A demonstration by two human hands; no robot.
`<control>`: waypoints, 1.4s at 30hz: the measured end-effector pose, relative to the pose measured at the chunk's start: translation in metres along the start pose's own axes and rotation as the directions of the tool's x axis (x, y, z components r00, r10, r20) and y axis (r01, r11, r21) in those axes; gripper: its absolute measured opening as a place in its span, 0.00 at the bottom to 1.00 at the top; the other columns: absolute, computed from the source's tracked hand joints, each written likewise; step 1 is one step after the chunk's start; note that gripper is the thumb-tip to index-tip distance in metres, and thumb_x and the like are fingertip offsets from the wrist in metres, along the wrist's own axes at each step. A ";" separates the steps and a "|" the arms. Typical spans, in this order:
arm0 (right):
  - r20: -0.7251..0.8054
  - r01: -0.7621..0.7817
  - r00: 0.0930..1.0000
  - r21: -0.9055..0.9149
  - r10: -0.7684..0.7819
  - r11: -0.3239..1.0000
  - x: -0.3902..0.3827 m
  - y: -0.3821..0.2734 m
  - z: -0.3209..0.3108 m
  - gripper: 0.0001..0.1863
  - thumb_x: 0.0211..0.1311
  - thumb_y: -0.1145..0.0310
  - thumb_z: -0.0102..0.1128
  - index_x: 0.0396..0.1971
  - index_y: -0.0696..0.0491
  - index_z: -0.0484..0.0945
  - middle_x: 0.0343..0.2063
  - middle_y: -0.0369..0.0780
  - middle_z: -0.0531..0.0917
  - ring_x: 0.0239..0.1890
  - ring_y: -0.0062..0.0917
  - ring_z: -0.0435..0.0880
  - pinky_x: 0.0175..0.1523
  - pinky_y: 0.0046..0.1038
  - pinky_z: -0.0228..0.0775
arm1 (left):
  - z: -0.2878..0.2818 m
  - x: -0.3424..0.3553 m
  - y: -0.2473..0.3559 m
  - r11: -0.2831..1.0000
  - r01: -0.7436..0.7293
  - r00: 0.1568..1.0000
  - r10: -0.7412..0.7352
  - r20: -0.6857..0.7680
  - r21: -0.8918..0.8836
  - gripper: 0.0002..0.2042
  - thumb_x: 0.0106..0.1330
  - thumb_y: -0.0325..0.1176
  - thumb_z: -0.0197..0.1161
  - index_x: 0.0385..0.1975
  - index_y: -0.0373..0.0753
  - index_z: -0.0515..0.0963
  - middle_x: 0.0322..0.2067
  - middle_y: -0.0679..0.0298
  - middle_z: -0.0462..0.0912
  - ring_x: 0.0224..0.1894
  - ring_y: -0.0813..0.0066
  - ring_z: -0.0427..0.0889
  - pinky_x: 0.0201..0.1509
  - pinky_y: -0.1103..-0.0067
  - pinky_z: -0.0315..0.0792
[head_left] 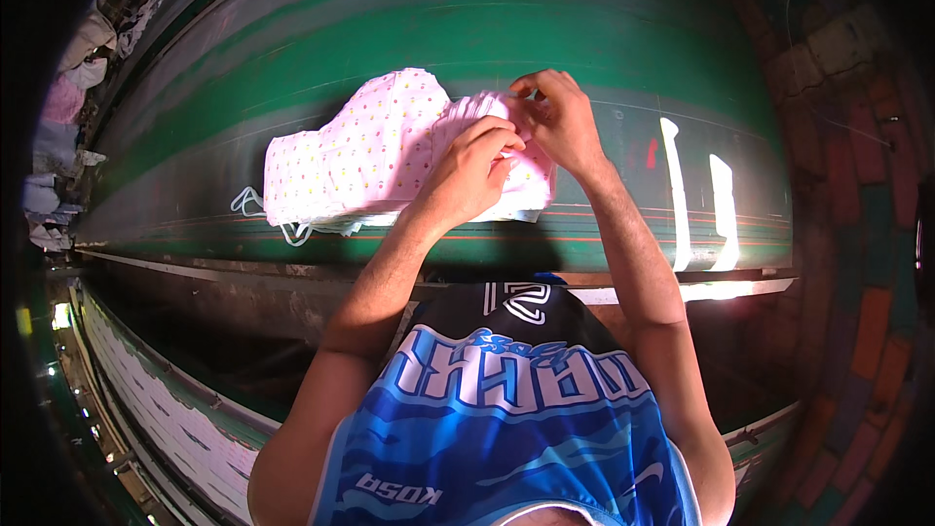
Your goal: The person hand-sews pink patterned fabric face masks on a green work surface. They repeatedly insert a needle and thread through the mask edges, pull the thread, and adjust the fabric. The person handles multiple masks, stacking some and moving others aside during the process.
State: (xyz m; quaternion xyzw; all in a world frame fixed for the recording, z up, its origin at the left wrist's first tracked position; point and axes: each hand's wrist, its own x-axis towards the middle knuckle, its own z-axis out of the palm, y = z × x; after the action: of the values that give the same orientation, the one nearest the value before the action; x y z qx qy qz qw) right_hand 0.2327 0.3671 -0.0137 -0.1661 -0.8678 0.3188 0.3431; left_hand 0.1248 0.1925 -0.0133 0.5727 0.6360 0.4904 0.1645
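A stack of pink printed cloth pieces (pixel 346 161), dotted with small red and yellow motifs, lies on the green table. At its right end the layers fan up in pleat-like edges. My left hand (pixel 469 173) rests over that end, its fingers curled and thumb pressed in at the cloth. Just to the right, my right hand (pixel 560 117) is bent down from above, pinching the far edge of the layers. Both sets of fingertips are close together and partly hide what they grip. White ties (pixel 295 234) hang out at the stack's lower left.
The long green table (pixel 584 19) has grey worn bands and two bright sun patches (pixel 723 209) to the right. Heaped cloth (pixel 63 136) sits along the far left. Below the table's near edge runs a pale rail (pixel 721 289). Coloured brick paving (pixel 867 341) shows at right.
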 end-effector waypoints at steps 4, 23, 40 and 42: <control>-0.135 -0.084 0.987 -0.005 0.083 0.996 -0.025 -0.005 -0.017 0.10 0.61 0.75 0.79 0.42 0.54 0.88 0.37 0.39 0.89 0.42 0.36 0.84 0.50 0.37 0.80 | 0.000 0.005 -0.004 0.986 0.153 0.988 -0.151 0.031 -0.070 0.10 0.70 0.18 0.69 0.49 0.31 0.86 0.56 0.57 0.85 0.51 0.66 0.90 0.56 0.73 0.86; 0.463 0.079 0.884 -0.034 -0.054 0.996 -0.059 -0.007 -0.054 0.08 0.63 0.80 0.73 0.41 0.55 0.88 0.43 0.43 0.88 0.51 0.39 0.85 0.58 0.40 0.81 | 0.002 -0.010 0.000 0.977 -0.068 0.971 0.017 0.239 0.204 0.14 0.65 0.31 0.78 0.47 0.31 0.89 0.70 0.54 0.74 0.61 0.58 0.81 0.71 0.63 0.76; 0.357 0.052 0.933 0.004 -0.050 0.999 -0.019 -0.013 -0.037 0.05 0.78 0.75 0.61 0.48 0.56 0.82 0.44 0.47 0.90 0.50 0.45 0.89 0.53 0.44 0.81 | -0.007 0.013 -0.008 0.988 0.013 0.987 -0.037 0.156 0.155 0.14 0.71 0.30 0.75 0.49 0.31 0.82 0.43 0.56 0.85 0.46 0.62 0.87 0.51 0.68 0.81; 0.346 0.042 0.937 0.016 -0.045 0.999 -0.013 -0.013 -0.039 0.06 0.77 0.77 0.63 0.49 0.56 0.83 0.46 0.46 0.90 0.49 0.42 0.90 0.51 0.41 0.82 | 0.002 0.012 -0.016 0.998 0.058 0.997 -0.059 0.041 0.017 0.15 0.70 0.29 0.75 0.51 0.32 0.80 0.43 0.53 0.87 0.47 0.57 0.90 0.52 0.65 0.84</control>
State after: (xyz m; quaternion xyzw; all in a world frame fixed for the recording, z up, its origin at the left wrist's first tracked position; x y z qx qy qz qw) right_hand 0.2680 0.3679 0.0104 -0.0870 -0.9167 0.3391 0.1928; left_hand 0.1136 0.2063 -0.0228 0.5651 0.6528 0.4684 0.1876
